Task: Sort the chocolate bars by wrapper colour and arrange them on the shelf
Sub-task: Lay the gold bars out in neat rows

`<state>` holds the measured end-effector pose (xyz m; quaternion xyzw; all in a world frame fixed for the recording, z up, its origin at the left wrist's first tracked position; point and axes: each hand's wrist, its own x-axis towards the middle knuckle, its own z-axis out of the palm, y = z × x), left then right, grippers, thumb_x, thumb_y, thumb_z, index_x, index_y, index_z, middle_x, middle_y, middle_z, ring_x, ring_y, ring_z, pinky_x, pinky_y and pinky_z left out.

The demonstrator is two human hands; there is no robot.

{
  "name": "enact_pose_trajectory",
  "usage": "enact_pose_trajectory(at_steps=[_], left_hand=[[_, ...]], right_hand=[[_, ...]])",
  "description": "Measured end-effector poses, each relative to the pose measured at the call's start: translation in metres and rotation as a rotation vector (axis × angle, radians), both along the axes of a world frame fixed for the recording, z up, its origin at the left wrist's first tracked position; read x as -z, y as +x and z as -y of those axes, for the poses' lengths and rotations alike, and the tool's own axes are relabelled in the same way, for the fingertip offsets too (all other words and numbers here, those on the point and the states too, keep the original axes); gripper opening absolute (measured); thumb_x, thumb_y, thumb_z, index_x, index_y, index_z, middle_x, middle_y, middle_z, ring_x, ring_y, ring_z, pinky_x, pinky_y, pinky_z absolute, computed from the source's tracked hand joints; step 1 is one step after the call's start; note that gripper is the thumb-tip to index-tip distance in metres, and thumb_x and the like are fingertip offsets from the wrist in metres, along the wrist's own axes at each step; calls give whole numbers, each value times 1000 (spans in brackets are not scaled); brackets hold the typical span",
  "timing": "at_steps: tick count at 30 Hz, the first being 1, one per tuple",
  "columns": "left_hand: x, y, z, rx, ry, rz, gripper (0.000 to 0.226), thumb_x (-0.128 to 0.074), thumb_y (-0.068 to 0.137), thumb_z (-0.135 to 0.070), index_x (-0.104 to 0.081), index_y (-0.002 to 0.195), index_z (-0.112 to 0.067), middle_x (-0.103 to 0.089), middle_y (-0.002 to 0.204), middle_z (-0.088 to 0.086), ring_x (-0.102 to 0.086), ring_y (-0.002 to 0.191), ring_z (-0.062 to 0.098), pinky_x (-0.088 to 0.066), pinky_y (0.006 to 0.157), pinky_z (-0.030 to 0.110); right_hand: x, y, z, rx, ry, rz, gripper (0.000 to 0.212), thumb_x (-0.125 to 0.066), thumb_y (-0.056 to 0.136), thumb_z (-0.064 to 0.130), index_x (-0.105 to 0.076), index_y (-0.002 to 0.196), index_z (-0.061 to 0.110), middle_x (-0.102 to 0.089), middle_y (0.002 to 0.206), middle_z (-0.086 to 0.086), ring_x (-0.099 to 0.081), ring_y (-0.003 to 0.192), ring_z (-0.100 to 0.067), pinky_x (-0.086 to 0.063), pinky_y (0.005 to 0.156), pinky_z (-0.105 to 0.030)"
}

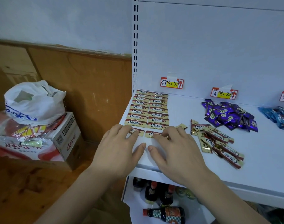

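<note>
Both hands flat and spread wide on the white metal shelf point(259, 151), gripping nothing. Left hand point(117, 147) fingertips pressing one gold-and-brown Choco bar point(135, 131); right hand point(175, 147) fingertips pressing its neighbour point(150, 134), at the near end of the two-column grid point(150, 109). Advisable: slide both bars far-ward, edges flush, logos aligned, light pressure only, since glossy foil wrappers crinkle and slip. Loose gold-and-brown pile point(217, 141) to the right, unsorted. Purple heap point(228, 115) further right, blue heap point(280, 117) at far right edge. Thin, flat, rectangular packets throughout.
</note>
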<state>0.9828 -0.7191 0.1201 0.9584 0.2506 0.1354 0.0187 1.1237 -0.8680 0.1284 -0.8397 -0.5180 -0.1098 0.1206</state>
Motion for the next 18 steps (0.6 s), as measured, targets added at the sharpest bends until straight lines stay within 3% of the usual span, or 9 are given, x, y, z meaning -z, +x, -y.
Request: enact_pose_trajectory(at_steps=[6,11,18], left_hand=[[-2,3,1,4,-47,-24,80,-13,96,-70,-48,154,-27,-46,155,-6,-36,145,17,-40,115,38],[5,4,-2,-6,-41,-7,75,-21,99,-67,-61,144,-23,-57,146,-1,-47,137,21,-50,105,42],[4,4,-3,-8,-47,38,69,-30,98,-65,-57,147,-23,-55,148,-2,-45,138,20,-49,106,42]], right_hand=[[0,0,-2,3,-38,-2,59,-34,98,65,-67,128,27,-56,119,3,-52,110,-23,-49,86,-43],[1,0,-2,7,-66,-5,63,-30,98,67,-63,134,27,-54,125,3,-50,116,-24,-47,91,-45],[1,-1,-1,7,-62,-11,64,-31,98,66,-62,137,25,-53,128,1,-51,117,-25,-48,92,-46]])
